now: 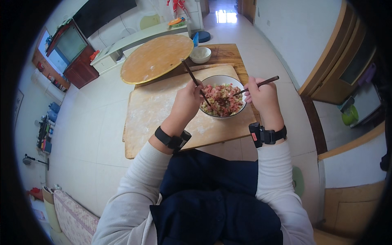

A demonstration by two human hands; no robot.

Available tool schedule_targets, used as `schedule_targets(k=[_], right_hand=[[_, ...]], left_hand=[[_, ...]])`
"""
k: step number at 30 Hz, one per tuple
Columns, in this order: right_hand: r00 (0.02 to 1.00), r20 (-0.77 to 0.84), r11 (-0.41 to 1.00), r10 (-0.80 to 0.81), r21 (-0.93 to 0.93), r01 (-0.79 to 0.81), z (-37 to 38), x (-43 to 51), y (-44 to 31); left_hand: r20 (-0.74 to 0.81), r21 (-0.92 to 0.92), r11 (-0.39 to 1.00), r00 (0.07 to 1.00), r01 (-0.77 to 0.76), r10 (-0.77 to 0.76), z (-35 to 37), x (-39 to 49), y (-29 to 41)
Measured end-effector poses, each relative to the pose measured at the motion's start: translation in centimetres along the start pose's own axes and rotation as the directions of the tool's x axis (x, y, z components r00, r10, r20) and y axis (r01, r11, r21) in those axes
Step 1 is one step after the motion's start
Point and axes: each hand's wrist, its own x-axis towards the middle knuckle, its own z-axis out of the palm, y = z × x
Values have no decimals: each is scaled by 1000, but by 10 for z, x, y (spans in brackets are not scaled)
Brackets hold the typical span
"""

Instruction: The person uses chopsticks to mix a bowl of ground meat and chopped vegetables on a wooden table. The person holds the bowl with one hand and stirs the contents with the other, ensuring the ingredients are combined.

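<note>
A white bowl with a dark rim (212,117) holds raw minced meat mixed with chopped pale-green vegetable (221,99). My left hand (189,98) grips one dark chopstick (190,70) at the bowl's left side, its lower end in the mince. At the right side my right hand (264,93) is closed on another dark chopstick (269,80), which slants down to the left into the same mixture. Beneath the bowl lies a wooden board (159,113) dusted with flour. Both wrists wear black straps with small devices.
A large round floured tray (157,58) with a yellow rim sits tilted behind the board. Beyond the bowl are a wooden rolling pin (211,66) and a small white bowl (200,55) on the wooden table (225,50). A green stool (297,182) stands by my right elbow.
</note>
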Motion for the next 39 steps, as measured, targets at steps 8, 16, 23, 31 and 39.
schedule_targets(k=[8, 16, 23, 31, 39], right_hand=[[998, 61, 982, -33, -184, 44, 27, 5, 23], [994, 89, 992, 58, 106, -67, 3, 1, 0], [997, 69, 993, 39, -115, -31, 27, 6, 27], [993, 43, 970, -108, -215, 115, 1, 6, 15], [974, 132, 971, -182, -129, 199, 48, 2, 30]], left_hand=[[24, 76, 997, 1000, 10, -11, 11, 0, -8], [17, -92, 995, 999, 47, -46, -1, -1, 10], [58, 94, 995, 998, -15, 9, 20, 1, -5], [-36, 68, 988, 989, -138, 140, -2, -3, 7], [58, 392, 905, 986, -164, 154, 20, 1, -2]])
